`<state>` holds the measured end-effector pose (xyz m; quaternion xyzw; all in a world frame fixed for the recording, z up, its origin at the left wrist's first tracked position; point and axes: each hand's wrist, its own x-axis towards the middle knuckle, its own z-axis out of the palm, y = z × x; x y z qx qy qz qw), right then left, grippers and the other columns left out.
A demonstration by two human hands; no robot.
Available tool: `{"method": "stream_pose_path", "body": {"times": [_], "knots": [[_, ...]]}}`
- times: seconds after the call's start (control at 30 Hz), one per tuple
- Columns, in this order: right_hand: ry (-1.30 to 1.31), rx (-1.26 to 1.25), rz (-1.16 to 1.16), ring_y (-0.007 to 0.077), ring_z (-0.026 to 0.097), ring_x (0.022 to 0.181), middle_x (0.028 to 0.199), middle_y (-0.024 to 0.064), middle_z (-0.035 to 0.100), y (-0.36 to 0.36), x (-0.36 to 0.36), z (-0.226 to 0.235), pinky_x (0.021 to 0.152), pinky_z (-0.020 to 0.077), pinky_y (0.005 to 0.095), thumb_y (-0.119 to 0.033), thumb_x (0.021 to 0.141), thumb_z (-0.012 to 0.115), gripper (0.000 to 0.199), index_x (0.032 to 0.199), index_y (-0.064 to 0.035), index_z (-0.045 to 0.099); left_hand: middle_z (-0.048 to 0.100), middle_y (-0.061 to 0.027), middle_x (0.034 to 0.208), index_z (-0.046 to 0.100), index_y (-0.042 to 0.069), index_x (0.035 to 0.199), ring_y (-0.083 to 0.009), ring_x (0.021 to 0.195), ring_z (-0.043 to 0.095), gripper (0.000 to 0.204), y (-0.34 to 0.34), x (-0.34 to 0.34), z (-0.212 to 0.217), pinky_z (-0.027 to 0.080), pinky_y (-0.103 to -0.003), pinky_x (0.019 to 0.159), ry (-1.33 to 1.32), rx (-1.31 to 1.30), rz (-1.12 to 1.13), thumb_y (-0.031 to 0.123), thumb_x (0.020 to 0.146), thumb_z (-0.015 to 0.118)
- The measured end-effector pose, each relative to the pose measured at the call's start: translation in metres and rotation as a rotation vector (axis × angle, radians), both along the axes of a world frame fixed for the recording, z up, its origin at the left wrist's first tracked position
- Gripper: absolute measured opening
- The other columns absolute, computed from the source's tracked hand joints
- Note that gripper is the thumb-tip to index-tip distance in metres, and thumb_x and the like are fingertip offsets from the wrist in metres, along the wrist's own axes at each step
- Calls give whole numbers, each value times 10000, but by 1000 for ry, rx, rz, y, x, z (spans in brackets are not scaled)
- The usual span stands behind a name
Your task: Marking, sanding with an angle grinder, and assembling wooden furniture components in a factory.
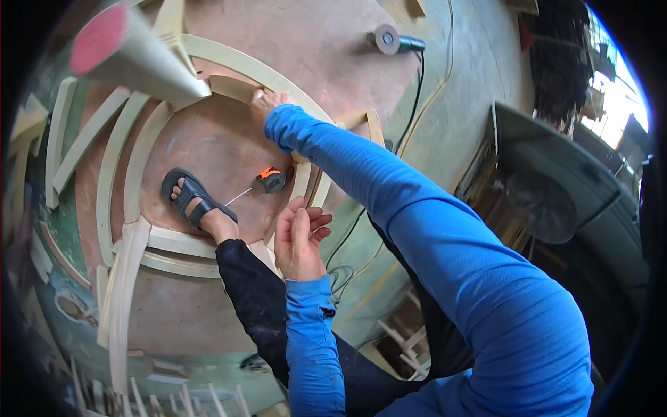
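Note:
My right hand (269, 105) reaches to the far side of a round wooden frame. Its fingers are bent over a short curved wooden piece (233, 88), which lies along the inside of the pale outer curved rail (253, 68). The fingertips are partly hidden. Nearer to me, my left hand (300, 243) is turned up with loosely curled fingers apart, and nothing shows in it. It hovers beside the right-hand part of the frame. Inside the ring lies a black and orange tape measure (271, 179), with a thin pale rod (238, 197) beside it.
My sandalled foot (191, 197) stands inside the ring. A tapered wooden leg (142, 62) with a pink end rises at upper left. Curved wooden strips (119, 174) lie leftward. A corded power tool (394, 40) with a round disc lies beyond; its cable (417, 97) runs along the floor.

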<state>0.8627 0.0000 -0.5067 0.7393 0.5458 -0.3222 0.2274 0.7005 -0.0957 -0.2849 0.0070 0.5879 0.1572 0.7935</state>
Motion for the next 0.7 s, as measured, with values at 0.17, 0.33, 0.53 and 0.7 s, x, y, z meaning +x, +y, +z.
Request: {"method": "stream_pose_path", "body": {"times": [0.17,0.33,0.53,0.7], "knots": [[59,74,36,298,721,890,935,205,716,8,-6,16,692,558,401,-156,975,423,298,1129,83,509,638,-106,1016,533,36,1278,-227,899,638,359,-9,1,0,481,-320,751,-6,7,-56,238,982,561],[-61,159,265,234,687,1041,1116,127,701,33,-9,11,767,560,369,-156,948,523,305,1160,33,632,647,-103,1009,527,36,1279,-214,888,643,360,-10,-1,-2,481,-322,752,-22,0,-74,237,982,561],[-17,-6,272,256,693,1019,1091,87,719,55,-7,7,830,549,376,-210,943,502,277,1067,-107,727,653,-92,990,535,53,1259,-204,877,645,337,-12,-1,-5,468,-306,756,-32,-16,-50,242,980,565],[-51,-19,300,251,692,1023,1106,82,716,56,-7,8,837,548,377,-236,942,510,281,1077,-137,735,653,-94,992,530,55,1263,-200,870,643,336,-6,-2,-4,464,-307,758,-36,-19,-11,236,982,561]]}}
